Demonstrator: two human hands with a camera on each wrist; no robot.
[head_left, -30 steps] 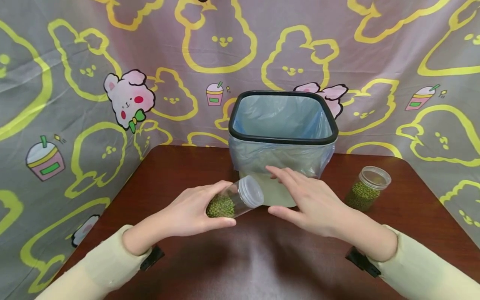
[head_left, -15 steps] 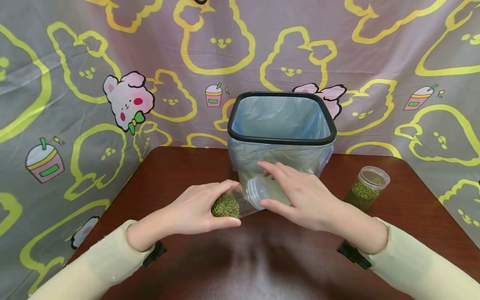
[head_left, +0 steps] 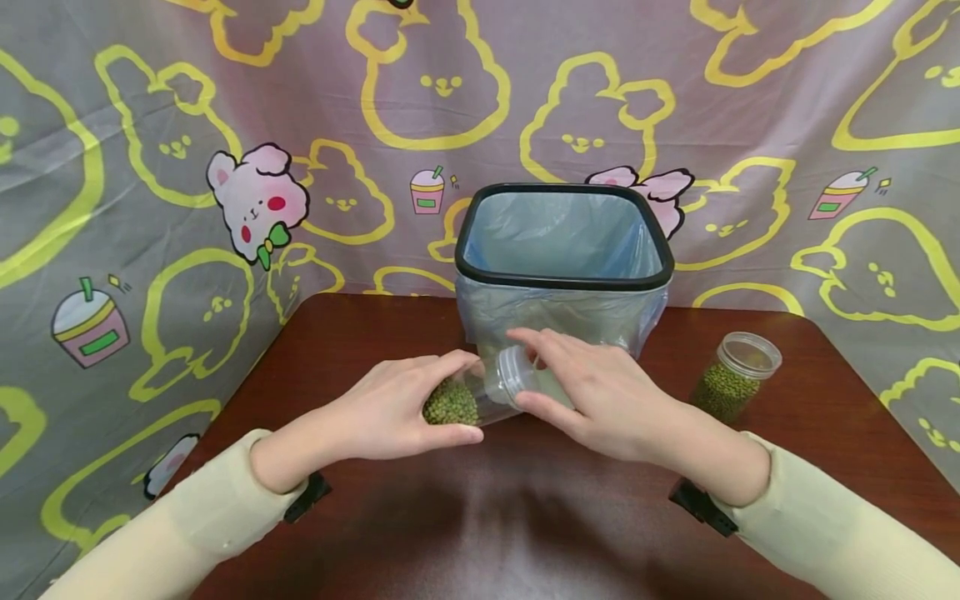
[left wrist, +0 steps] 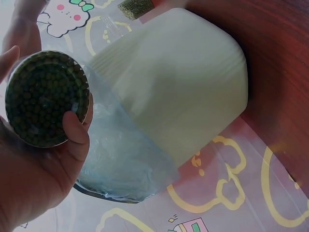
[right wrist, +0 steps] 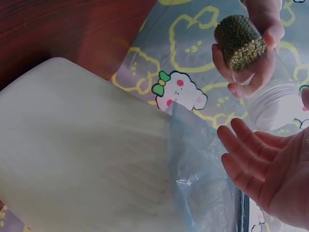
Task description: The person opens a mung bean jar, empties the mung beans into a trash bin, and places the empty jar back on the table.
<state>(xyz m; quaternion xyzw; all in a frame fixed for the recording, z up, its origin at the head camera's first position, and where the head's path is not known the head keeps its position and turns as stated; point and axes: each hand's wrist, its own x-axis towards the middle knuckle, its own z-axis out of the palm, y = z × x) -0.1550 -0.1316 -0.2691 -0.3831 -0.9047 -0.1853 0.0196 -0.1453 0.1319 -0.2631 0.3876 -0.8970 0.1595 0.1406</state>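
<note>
My left hand [head_left: 386, 408] grips a clear plastic jar [head_left: 452, 404] partly filled with green mung beans. The jar is tilted on its side, its white screw lid [head_left: 513, 379] pointing right. In the left wrist view the round base of the jar [left wrist: 43, 99] shows, with fingers and thumb curled about it. Around the lid end hovers my right hand [head_left: 607, 396], thumb right at the lid's near edge and fingers spread beyond it. From the right wrist, those fingers [right wrist: 251, 154] look relaxed, just beside the lid.
Behind the hands stands a trash bin with a black rim [head_left: 562, 282] and a blue liner bag [head_left: 555, 233]. A second lidded jar of mung beans [head_left: 726, 390] stands on the brown table [head_left: 375, 333] at right. A patterned cloth [head_left: 337, 108] hangs around the table.
The left hand has brought the jar slightly to the right and tipped it flatter. My right hand has moved left, so its thumb and fingers now stand about the lid.
</note>
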